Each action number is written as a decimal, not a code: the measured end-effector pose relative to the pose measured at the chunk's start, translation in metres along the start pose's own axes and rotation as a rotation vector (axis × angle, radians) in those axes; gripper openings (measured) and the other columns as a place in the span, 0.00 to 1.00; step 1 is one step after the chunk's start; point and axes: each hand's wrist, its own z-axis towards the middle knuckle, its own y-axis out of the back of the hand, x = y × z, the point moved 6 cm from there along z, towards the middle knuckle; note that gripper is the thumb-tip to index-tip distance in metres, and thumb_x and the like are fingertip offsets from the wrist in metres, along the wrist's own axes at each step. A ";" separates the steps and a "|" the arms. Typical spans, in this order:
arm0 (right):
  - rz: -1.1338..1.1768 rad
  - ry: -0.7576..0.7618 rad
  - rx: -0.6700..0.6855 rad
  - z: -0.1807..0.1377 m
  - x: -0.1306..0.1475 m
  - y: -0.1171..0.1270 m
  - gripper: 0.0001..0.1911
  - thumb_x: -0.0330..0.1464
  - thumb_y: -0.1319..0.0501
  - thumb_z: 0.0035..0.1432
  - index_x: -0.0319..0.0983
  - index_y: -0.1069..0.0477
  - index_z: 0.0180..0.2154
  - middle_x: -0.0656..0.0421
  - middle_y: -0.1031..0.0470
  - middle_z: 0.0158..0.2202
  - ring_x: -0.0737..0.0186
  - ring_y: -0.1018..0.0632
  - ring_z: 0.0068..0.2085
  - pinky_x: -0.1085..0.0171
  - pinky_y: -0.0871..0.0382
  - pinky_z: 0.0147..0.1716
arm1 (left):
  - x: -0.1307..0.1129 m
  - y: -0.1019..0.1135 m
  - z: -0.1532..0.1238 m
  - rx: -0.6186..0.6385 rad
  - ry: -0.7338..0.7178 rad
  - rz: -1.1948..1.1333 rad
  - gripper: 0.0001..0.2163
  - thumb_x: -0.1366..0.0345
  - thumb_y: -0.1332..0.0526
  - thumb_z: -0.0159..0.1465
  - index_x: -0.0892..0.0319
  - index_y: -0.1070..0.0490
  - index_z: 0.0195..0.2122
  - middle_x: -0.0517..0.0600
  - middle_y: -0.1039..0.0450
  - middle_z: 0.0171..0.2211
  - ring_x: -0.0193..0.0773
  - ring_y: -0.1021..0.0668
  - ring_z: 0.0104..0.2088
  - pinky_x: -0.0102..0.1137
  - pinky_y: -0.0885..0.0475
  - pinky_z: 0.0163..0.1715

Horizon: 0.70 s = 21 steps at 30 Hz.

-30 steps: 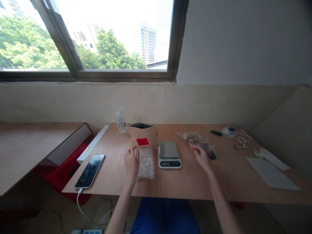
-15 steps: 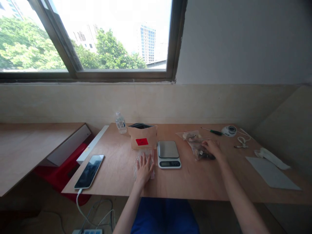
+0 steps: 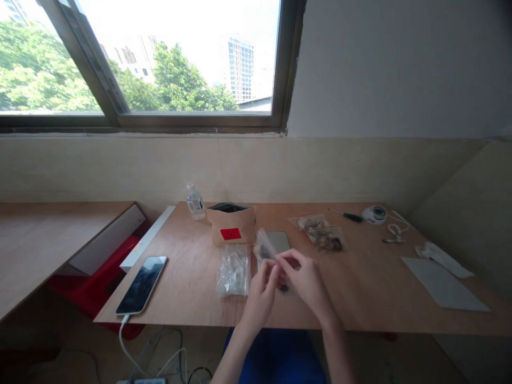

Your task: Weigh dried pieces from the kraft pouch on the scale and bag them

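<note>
My left hand (image 3: 262,285) and my right hand (image 3: 303,278) meet over the near middle of the wooden table (image 3: 360,288). Both pinch a small clear plastic bag (image 3: 265,249) with something dark in it, held up in front of the digital scale (image 3: 277,241). A clear bag of pale pieces (image 3: 232,270) lies flat just left of my left hand. Behind it stands a brown paper pouch (image 3: 232,225) with a red label. Two more clear bags with dark contents (image 3: 324,234) lie to the right of the scale.
A phone (image 3: 140,277) on a charging cable lies at the table's left front. At the back stand a small water bottle (image 3: 194,201), a green-handled screwdriver (image 3: 346,215) and a round white device (image 3: 375,214). A grey sheet (image 3: 442,282) and white cloth (image 3: 440,254) lie right.
My right hand has come back from the bags at the right carrying one small bag. My left hand left the pale bag and rose to grip the small bag too.
</note>
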 end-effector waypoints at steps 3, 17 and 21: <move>0.026 0.082 0.120 -0.003 0.017 -0.024 0.11 0.37 0.46 0.59 0.39 0.28 0.31 0.58 0.24 0.32 0.62 0.24 0.33 0.67 0.32 0.33 | -0.001 0.019 -0.003 -0.115 0.011 -0.019 0.14 0.53 0.51 0.64 0.58 0.35 0.34 0.49 0.31 0.31 0.37 0.28 0.33 0.30 0.32 0.36; 0.053 0.084 0.239 -0.008 0.027 -0.062 0.10 0.35 0.43 0.56 0.39 0.28 0.27 0.59 0.26 0.29 0.64 0.25 0.31 0.67 0.32 0.33 | 0.010 0.067 -0.011 -0.313 0.071 0.059 0.15 0.50 0.47 0.60 0.58 0.33 0.32 0.50 0.30 0.31 0.39 0.27 0.36 0.31 0.31 0.36; 0.204 -0.034 0.260 -0.008 0.017 -0.069 0.10 0.37 0.41 0.54 0.37 0.28 0.27 0.59 0.26 0.25 0.64 0.25 0.28 0.67 0.32 0.29 | 0.008 0.071 -0.013 -0.267 0.036 0.085 0.16 0.51 0.48 0.61 0.58 0.32 0.32 0.49 0.31 0.29 0.38 0.27 0.34 0.29 0.31 0.35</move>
